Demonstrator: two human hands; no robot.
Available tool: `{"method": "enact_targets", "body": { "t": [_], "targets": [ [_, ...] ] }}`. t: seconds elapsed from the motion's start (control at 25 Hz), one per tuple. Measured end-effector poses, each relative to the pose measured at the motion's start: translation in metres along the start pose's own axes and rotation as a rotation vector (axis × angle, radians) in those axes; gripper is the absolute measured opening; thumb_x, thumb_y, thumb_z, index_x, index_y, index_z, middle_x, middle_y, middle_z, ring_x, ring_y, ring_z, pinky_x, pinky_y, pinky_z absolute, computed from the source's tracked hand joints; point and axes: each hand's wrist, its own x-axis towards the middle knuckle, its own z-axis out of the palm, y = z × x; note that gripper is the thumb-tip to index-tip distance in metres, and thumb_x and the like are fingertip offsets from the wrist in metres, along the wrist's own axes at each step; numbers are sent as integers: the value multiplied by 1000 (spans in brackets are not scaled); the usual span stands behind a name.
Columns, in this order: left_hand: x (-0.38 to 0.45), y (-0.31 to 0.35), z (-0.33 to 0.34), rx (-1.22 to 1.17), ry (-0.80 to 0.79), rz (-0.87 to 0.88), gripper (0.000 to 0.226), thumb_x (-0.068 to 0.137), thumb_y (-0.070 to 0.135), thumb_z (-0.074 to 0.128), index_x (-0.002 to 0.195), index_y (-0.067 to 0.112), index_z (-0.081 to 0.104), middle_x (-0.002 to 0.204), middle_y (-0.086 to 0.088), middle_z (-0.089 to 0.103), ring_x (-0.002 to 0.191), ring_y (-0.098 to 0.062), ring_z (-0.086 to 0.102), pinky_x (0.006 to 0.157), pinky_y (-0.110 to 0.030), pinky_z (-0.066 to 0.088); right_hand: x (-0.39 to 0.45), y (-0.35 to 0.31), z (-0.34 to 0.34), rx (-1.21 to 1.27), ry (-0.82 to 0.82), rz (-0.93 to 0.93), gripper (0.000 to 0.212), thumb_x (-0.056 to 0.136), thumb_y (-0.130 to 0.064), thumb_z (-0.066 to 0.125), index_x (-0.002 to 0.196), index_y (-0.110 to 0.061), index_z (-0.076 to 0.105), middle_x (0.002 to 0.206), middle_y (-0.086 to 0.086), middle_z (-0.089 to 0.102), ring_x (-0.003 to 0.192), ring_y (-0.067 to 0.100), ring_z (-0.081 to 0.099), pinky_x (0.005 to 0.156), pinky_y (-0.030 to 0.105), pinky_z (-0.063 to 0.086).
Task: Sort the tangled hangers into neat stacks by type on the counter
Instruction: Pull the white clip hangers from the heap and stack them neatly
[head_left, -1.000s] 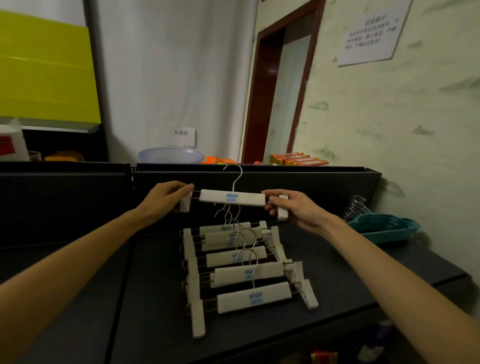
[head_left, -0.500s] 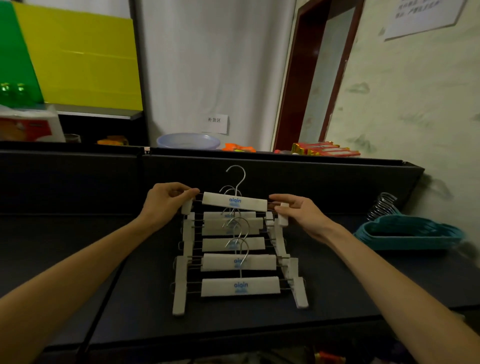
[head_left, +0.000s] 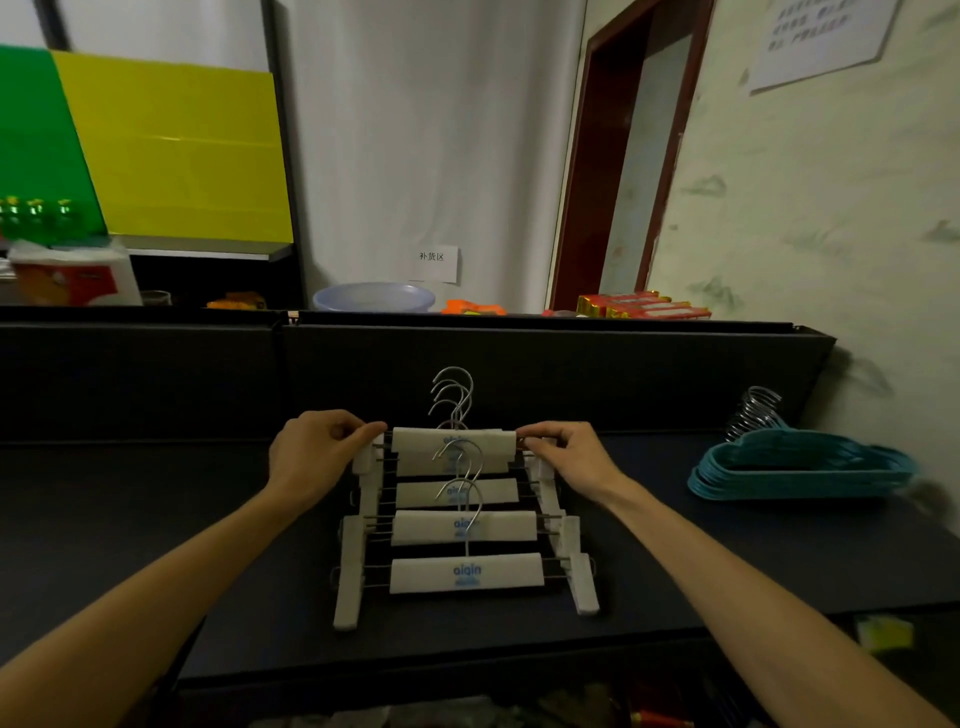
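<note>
Both hands pinch the ends of the top clip hanger (head_left: 454, 440), left hand (head_left: 317, 457) and right hand (head_left: 569, 454), at twelve o'clock of the white stack (head_left: 465, 525) on the table (head_left: 727, 561). Best lowered level, hooks aligned.

A dark counter (head_left: 156, 519) with a row of white clip hangers (head_left: 465, 525) at its middle as the main obstacle. Left of the row the surface lies bare and open to the counter's edge. Right of the row a bare strip runs up to a stack of teal hangers (head_left: 800, 467) near the wall. Behind the row a dark upright back panel (head_left: 597, 379) closes the way. Both hands (head_left: 317, 457) (head_left: 566, 457) occupy the row's far corners
</note>
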Motion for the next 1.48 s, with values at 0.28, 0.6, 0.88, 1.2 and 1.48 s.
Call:
{"method": "enact_targets", "body": {
  "t": [0.28,0.6,0.88,1.2,1.48],
  "targets": [
    [-16,-5,13,-53,-110,66,12,94,49,59,104,43,64,101,13,70,90,-1,66,81,-39,59,-14,9,2,-208,40,-45,19,95,-14,66,108,-24,75,104,-11,71,97,-5,64,83,17,51],
    [-38,0,2,153,-408,159,97,77,93,15,152,34,34,164,5,24,150,-14,22,121,-46,21,-54,7,3,-339,-139,-13,62,94,-48,62,148,-24,44,148,-8,42,136,4,36,114,30,33],
    [-66,7,-11,178,-541,140,103,67,97,35,153,48,8,167,14,0,152,-13,8,121,-46,16,-76,0,11,-566,-176,-2,93,87,-73,51,159,-26,15,168,-4,7,153,12,0,122,38,12],
    [-100,11,11,-42,-337,-86,115,72,74,63,160,24,8,167,2,13,150,-19,25,120,-44,27,-115,4,38,-323,147,139,65,85,-65,63,139,-32,43,128,-15,59,122,10,58,95,31,51],
    [-109,18,17,-54,-127,-142,100,69,77,63,151,27,34,146,3,49,125,-13,53,99,-41,51,-97,20,32,-268,91,190,102,63,-93,55,147,-40,36,140,-13,56,127,11,54,104,45,49]
  ]
}}
